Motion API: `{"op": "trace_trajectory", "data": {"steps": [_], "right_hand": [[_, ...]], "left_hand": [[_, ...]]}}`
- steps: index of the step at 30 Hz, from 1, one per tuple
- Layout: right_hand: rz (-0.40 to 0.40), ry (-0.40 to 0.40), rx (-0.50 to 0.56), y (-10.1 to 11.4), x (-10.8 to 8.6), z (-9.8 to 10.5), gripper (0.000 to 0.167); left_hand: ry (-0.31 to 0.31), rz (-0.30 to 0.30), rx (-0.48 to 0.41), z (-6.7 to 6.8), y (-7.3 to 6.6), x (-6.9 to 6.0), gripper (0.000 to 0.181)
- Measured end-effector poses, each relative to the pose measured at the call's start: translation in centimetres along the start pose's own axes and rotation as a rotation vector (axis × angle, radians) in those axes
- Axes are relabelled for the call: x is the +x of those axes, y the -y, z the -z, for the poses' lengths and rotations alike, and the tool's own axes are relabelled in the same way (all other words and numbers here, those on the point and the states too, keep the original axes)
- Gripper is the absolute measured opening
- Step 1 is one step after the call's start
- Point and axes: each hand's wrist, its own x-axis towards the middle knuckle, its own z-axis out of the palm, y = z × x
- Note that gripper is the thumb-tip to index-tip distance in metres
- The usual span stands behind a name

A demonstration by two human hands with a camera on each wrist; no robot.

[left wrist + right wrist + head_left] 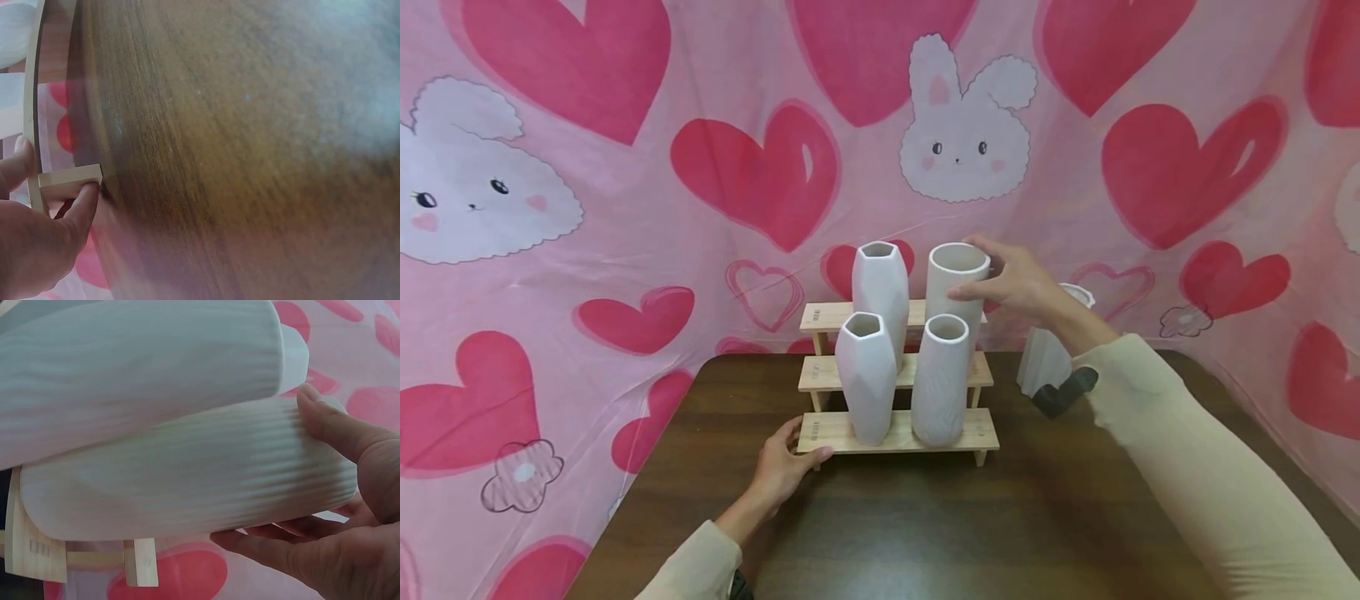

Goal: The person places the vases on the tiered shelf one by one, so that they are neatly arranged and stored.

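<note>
My right hand (1018, 283) grips a tall white ribbed vase (953, 283) near its rim, thumb on the near side and fingers round the far side. The vase's base (56, 506) stands on the middle step of a three-tier wooden display stand (830, 429). Low on the left, my left hand (777, 468) holds the end of the front step; in the left wrist view a finger touches the wooden leg (69, 178). Two white vases, one faceted (867, 383) and one rounded (938, 387), stand on the front step. Behind them is another faceted vase (880, 283).
Another white vase (1043, 362) stands on the dark wooden table (895, 533) right of the stand, partly hidden by my right forearm. A pink cloth (737, 75) with hearts and rabbits hangs behind the table.
</note>
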Motion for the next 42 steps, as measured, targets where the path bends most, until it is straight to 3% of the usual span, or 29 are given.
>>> {"op": "trace_trajectory", "data": {"steps": [17, 21, 24, 29, 42], "right_hand": [[0.024, 0.004, -0.035, -0.2, 0.1, -0.2, 0.071], [0.054, 0.028, 0.006, -0.5, 0.0, 0.1, 0.07], [0.054, 0.041, 0.025, -0.9, -0.2, 0.7, 0.079], [0.039, 0.024, 0.036, -2.1, -1.3, 2.2, 0.089], [0.006, -0.054, 0.031, -6.6, -3.4, 4.8, 0.078]], "left_hand": [[-0.004, 0.003, 0.005, 0.0, 0.1, 0.0, 0.077], [-0.005, 0.002, 0.01, -0.1, 0.0, 0.0, 0.077], [-0.007, 0.002, 0.009, -0.1, 0.0, 0.1, 0.077], [-0.006, 0.01, 0.005, -0.1, 0.1, 0.1, 0.077], [-0.014, 0.006, -0.008, -0.2, 0.1, 0.2, 0.077]]}}
